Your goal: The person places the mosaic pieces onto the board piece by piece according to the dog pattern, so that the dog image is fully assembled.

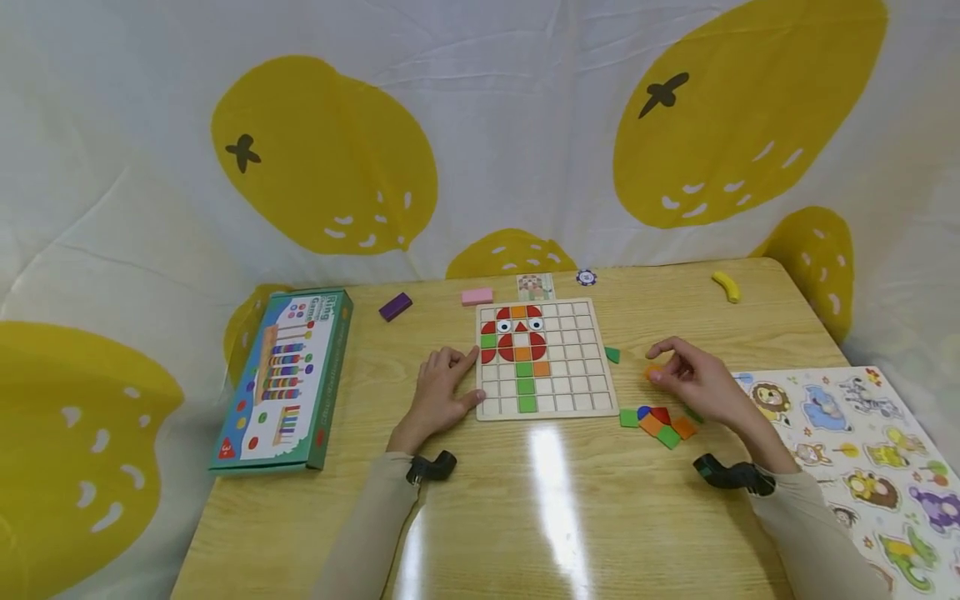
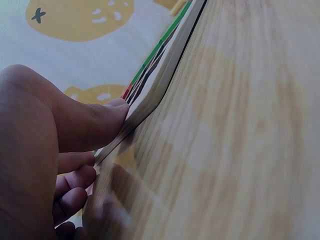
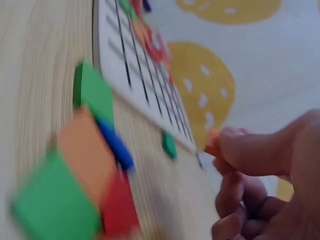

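Observation:
A gridded wooden mosaic board lies mid-table. Red, orange, green and eye-patterned tiles fill part of its left half, with a column of green tiles running down. My left hand rests at the board's left edge; its thumb and index finger touch the side. Right of the board, my right hand pinches a small orange tile between thumb and finger, above the table. Below that hand lies a loose pile of green, orange, red and blue tiles. A single green tile sits by the board's right edge.
Behind the board are a pattern card, a pink block, a purple block and a round chip. A toy banana lies back right. A game box stands left; an animal puzzle board lies right.

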A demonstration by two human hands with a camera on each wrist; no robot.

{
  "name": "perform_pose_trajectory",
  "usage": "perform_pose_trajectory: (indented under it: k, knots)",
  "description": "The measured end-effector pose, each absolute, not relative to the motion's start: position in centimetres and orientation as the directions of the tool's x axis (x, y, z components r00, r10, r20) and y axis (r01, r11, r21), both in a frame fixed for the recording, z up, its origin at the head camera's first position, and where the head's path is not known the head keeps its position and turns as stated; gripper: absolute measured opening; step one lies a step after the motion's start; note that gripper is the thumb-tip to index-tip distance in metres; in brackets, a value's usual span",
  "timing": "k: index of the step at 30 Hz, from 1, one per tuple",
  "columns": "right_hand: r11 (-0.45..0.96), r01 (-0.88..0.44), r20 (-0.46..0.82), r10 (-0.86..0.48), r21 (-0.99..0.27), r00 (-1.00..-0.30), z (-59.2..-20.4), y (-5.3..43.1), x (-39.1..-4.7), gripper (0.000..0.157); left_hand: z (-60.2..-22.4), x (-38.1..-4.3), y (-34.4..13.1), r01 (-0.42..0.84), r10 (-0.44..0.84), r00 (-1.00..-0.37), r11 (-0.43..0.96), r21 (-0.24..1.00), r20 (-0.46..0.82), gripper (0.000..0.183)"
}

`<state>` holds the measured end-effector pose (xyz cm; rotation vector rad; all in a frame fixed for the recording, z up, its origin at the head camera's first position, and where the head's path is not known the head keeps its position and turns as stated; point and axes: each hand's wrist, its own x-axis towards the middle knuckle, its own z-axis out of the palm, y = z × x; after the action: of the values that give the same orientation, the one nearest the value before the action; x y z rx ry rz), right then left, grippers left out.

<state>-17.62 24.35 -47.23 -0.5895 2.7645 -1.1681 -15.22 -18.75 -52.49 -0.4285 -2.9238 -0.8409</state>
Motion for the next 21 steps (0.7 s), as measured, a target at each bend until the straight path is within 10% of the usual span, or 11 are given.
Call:
perform_pose_trajectory:
  k: [6,21]
  knots:
    - [0.462,-0.273,0.094,-0.374,-0.844,-0.923,-48.3,17.6,-18.8,0.030,-52.3,-15.3,-18.7,0.270,0.248,-0.962,0.826,0.495,0.111,0.075]
    - [0.568,-0.396,0.134,-0.446,-0.721,-0.885,-50.5,10.8,-19.2,0.031,-52.0,-15.4,-18.7,0.262,0.246,-0.964,0.826,0.500,0.099,0.075]
